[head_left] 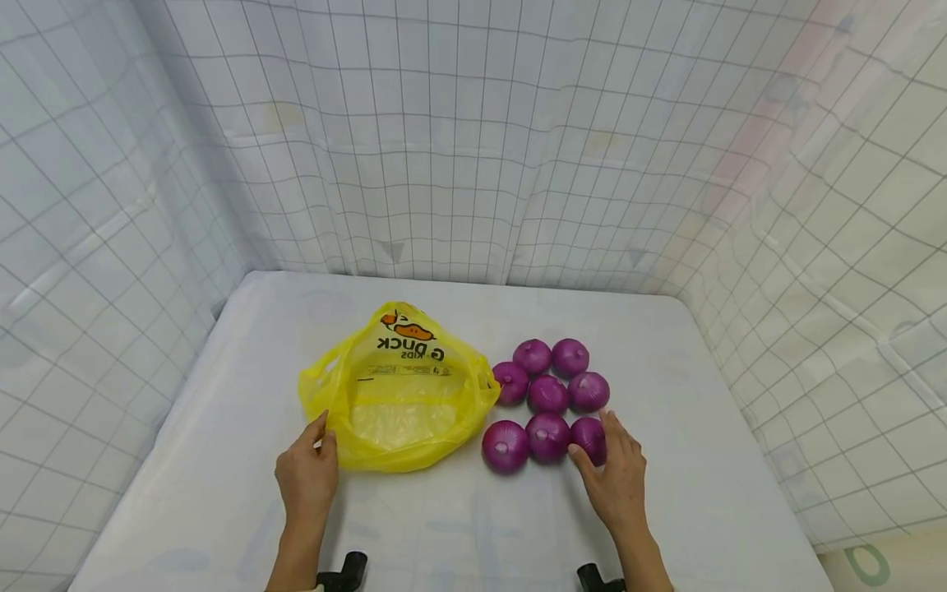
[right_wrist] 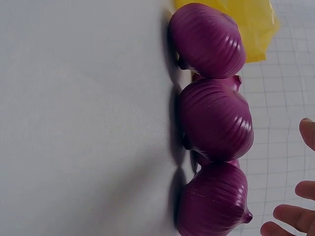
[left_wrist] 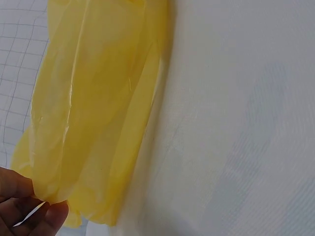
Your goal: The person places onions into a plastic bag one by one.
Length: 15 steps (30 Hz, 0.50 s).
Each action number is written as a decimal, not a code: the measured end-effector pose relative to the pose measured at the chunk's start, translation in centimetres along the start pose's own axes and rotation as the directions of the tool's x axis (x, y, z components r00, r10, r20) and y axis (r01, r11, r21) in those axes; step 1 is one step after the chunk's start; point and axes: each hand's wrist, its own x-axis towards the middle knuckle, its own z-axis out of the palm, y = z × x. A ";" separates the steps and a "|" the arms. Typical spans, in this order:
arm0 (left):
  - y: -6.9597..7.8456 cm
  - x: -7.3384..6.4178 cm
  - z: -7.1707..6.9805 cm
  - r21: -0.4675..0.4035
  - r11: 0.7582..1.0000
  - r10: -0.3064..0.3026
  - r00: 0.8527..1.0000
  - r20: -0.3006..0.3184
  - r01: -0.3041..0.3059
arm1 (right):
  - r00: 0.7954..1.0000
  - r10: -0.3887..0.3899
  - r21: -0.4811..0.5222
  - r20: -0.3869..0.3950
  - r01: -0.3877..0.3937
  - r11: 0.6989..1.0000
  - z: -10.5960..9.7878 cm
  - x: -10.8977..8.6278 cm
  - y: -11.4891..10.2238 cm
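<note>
A yellow plastic bag [head_left: 403,419] with a duck print lies with its wide mouth spread toward me. My left hand [head_left: 307,481] pinches the bag's near left edge between thumb and fingertips; in the left wrist view the fingers [left_wrist: 51,216] meet the yellow film. To the right of the bag, several purple onions stand in loose rows. My right hand [head_left: 617,481] hovers around the near-right onion [head_left: 588,440], thumb and fingers spread apart. In the right wrist view, a gap shows between the fingers [right_wrist: 293,216] and the onion [right_wrist: 214,201].
Everything lies on a white-covered table [head_left: 459,526]. Grid-patterned white curtains [head_left: 459,148] enclose its back and sides. Another near-row onion [head_left: 505,446] sits close to the bag's right side. Dark wrist mounts [head_left: 348,571] show at the bottom edge.
</note>
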 end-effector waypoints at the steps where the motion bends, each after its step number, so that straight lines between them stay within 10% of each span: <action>1: 0.0 0.0 0.0 -0.001 1.000 0.004 1.000 -0.006 -0.004 | 1.000 -0.003 0.000 -0.003 0.003 1.000 0.0 0.0 0.0; 15: 0.2 0.0 0.0 -0.001 1.000 -0.017 1.000 0.006 0.017 | 1.000 0.002 -0.003 -0.010 -0.002 1.000 0.2 0.1 0.2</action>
